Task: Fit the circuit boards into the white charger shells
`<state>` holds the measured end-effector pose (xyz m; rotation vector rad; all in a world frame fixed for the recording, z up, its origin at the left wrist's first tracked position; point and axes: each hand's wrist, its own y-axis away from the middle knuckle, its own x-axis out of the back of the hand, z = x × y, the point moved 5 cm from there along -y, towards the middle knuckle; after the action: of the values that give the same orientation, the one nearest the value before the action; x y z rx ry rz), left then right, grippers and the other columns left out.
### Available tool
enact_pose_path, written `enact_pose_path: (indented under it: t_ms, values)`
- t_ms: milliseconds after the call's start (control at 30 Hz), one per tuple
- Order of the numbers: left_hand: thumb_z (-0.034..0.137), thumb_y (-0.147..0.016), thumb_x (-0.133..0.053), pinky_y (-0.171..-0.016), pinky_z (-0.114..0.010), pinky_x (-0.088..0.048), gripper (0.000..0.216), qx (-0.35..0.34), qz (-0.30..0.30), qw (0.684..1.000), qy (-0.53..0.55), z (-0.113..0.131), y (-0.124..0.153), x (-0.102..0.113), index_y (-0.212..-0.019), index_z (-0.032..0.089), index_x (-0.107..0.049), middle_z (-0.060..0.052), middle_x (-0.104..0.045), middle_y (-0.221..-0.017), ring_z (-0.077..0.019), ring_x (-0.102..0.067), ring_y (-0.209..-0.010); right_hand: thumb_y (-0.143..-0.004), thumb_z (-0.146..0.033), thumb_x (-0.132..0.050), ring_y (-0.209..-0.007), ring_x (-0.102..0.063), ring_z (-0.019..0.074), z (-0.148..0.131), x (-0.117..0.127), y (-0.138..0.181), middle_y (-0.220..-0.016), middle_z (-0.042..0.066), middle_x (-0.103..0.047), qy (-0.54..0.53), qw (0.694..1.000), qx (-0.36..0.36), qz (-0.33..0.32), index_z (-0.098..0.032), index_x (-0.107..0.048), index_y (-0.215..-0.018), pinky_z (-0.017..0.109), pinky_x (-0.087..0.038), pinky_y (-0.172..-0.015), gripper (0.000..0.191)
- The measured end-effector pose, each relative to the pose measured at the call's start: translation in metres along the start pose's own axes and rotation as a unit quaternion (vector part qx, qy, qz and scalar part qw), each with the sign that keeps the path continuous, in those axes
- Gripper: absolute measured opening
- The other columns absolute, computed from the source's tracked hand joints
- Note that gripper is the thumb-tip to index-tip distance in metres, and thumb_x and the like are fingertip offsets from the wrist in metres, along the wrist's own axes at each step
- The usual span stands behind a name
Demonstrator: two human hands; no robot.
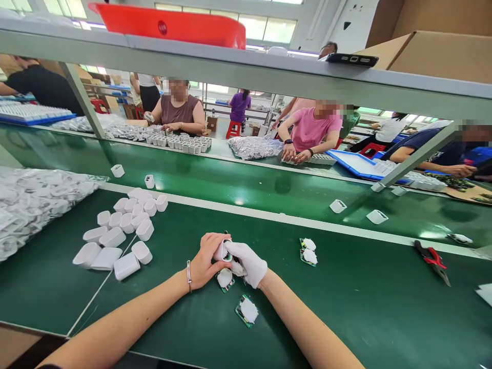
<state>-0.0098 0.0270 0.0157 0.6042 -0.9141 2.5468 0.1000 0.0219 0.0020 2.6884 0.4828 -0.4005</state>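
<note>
My bare left hand (207, 260), with a bracelet at the wrist, is wrapped round a white plastic housing (222, 251) whose dark open end faces right. My right hand (248, 263), in a white glove, is closed against that open end, its fingers at the opening. What the gloved fingers pinch is mostly hidden. Just below my hands lies a green circuit board with a white pad (225, 280). Nearer to me is a second such circuit board (247, 310). A pair of circuit boards (308, 251) rests to the right.
Several white housings (113, 237) cluster at left beside a large clear bag of parts (34, 205). Red-handled pliers (432, 260) lie at right. Beyond the white strip, a green conveyor belt (246, 187) carries scattered housings. Overhead, a shelf (269, 64) crosses the view. Co-workers sit opposite.
</note>
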Motion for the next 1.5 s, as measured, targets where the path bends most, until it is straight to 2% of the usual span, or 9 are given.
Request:
enact_pose_path:
  t_ms: [167, 267, 433, 567, 700, 967, 1133, 1300, 1500]
  values:
    - [0.055, -0.09, -0.032, -0.095, -0.042, -0.039, 0.06, 0.004, 0.03, 0.997, 0.067, -0.004, -0.002, 0.006, -0.137, 0.018, -0.032, -0.015, -0.054, -0.122, -0.0258, -0.049, -0.11, -0.078, -0.064, -0.044, -0.03, -0.02, 0.0045, -0.009, 0.011, 0.004, -0.04, -0.008, -0.039, 0.031, 0.998, 0.014, 0.046, -0.015, -0.061, -0.076, 0.022, -0.009, -0.034, 0.052]
    - [0.054, -0.091, -0.033, -0.095, -0.042, -0.04, 0.06, -0.017, 0.045, 0.998, 0.052, -0.002, -0.001, 0.01, -0.138, 0.018, -0.031, -0.015, -0.055, -0.12, -0.0255, -0.051, -0.108, -0.076, -0.053, -0.054, -0.038, -0.034, 0.0056, -0.027, 0.028, 0.01, -0.054, -0.005, -0.049, 0.031, 0.982, 0.116, 0.145, -0.016, -0.063, -0.093, 0.021, -0.024, -0.036, 0.042]
    - [0.055, -0.091, -0.028, -0.103, -0.045, -0.033, 0.06, -0.039, 0.036, 0.999, 0.007, 0.002, 0.0, 0.01, -0.136, 0.016, -0.034, -0.015, -0.056, -0.119, -0.0269, -0.048, -0.114, -0.072, -0.045, -0.064, -0.071, -0.055, 0.0147, -0.052, 0.046, 0.023, -0.072, 0.001, -0.057, -0.003, 0.932, 0.273, 0.238, -0.017, -0.064, -0.091, 0.031, -0.046, -0.071, 0.034]
    - [0.051, -0.093, -0.024, -0.102, -0.045, -0.034, 0.064, -0.069, 0.035, 0.997, 0.009, 0.005, 0.001, 0.009, -0.145, 0.017, -0.011, -0.015, -0.055, -0.12, -0.0247, -0.051, -0.112, -0.073, -0.046, -0.062, -0.064, -0.052, 0.0134, -0.049, 0.042, 0.023, -0.075, 0.002, -0.058, -0.012, 0.949, 0.243, 0.198, -0.018, -0.064, -0.095, 0.033, -0.045, -0.064, 0.036]
    - [0.047, -0.094, -0.029, -0.098, -0.041, -0.04, 0.069, -0.087, 0.015, 0.996, 0.033, 0.002, 0.003, 0.006, -0.144, 0.02, 0.011, -0.015, -0.054, -0.123, -0.0237, -0.048, -0.118, -0.068, -0.037, -0.068, -0.056, -0.045, 0.0101, -0.04, 0.024, 0.024, -0.079, 0.001, -0.058, 0.14, 0.957, 0.194, 0.163, -0.02, -0.062, -0.107, 0.029, -0.043, -0.058, 0.043]
    - [0.035, -0.079, -0.061, -0.098, -0.041, -0.041, 0.103, 0.067, -0.003, 0.997, 0.036, -0.03, 0.003, -0.011, -0.142, 0.023, 0.019, -0.008, -0.058, -0.114, -0.0209, -0.057, -0.107, -0.063, -0.02, -0.064, -0.092, -0.06, 0.0213, -0.025, 0.008, 0.009, -0.102, 0.005, -0.063, 0.385, 0.881, 0.189, 0.202, -0.025, -0.061, -0.114, 0.038, -0.046, -0.088, 0.051]
    - [0.018, -0.062, -0.076, -0.094, -0.044, -0.045, 0.115, 0.17, 0.01, 0.984, -0.053, -0.053, 0.0, -0.012, -0.145, 0.025, 0.003, -0.011, -0.055, -0.12, -0.0237, -0.057, -0.106, -0.05, -0.024, -0.077, -0.078, -0.062, 0.021, -0.025, 0.024, -0.024, -0.077, 0.001, -0.066, 0.402, 0.898, 0.13, 0.121, -0.021, -0.07, -0.088, 0.036, -0.049, -0.077, 0.039]
    - [0.015, -0.068, -0.07, -0.095, -0.048, -0.043, 0.069, 0.168, -0.019, 0.979, -0.111, -0.059, -0.003, 0.004, -0.131, 0.02, -0.045, -0.012, -0.058, -0.116, -0.0269, -0.054, -0.108, -0.029, -0.022, -0.084, -0.069, -0.058, 0.0182, -0.03, 0.032, -0.036, -0.068, -0.002, -0.062, 0.369, 0.908, 0.156, 0.127, -0.02, -0.07, -0.07, 0.032, -0.046, -0.07, 0.043]
    - [0.014, -0.074, -0.065, -0.107, -0.044, -0.032, 0.055, 0.089, -0.098, 0.988, -0.086, -0.042, -0.013, 0.004, -0.125, 0.029, -0.05, -0.003, -0.048, -0.136, -0.0236, -0.038, -0.126, -0.074, -0.063, -0.048, -0.052, -0.052, 0.0141, -0.034, 0.068, -0.033, -0.059, 0.002, -0.058, 0.184, 0.933, 0.192, 0.241, -0.016, -0.067, -0.078, 0.029, -0.042, -0.051, 0.05]
